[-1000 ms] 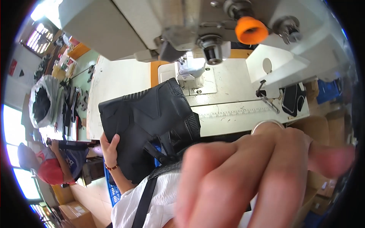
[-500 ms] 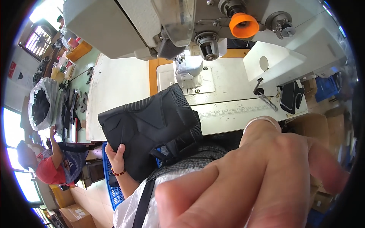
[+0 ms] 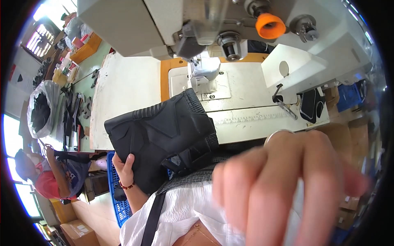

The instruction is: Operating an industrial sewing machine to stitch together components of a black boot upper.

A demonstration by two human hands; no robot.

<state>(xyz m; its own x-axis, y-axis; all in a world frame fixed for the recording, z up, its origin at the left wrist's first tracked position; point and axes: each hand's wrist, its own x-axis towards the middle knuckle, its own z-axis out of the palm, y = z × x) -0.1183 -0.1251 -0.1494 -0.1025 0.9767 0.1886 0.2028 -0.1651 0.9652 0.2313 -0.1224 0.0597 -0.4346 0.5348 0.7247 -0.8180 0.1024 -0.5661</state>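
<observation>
My left hand is closed on the lower left edge of a black boot upper, thumb on top and fingers underneath. The upper has a ribbed panel along its top, raised seams and gathered right-hand edges; it lies tilted across my lap and the table's front edge. My right hand is raised close to the camera, well clear of the upper. It is blurred, with a ring on one finger, its fingers bent but apart and nothing visible in them.
A sewing machine stands beyond the upper, its head and an orange cone-shaped part overhead. Black cut pieces lie at the table's right end. Below left is a blue basket. A person works at the far left.
My right hand has drawn its fingers in and shifted right, uncovering more of my white top. The left hand keeps its hold on the boot upper, which has hardly moved.
</observation>
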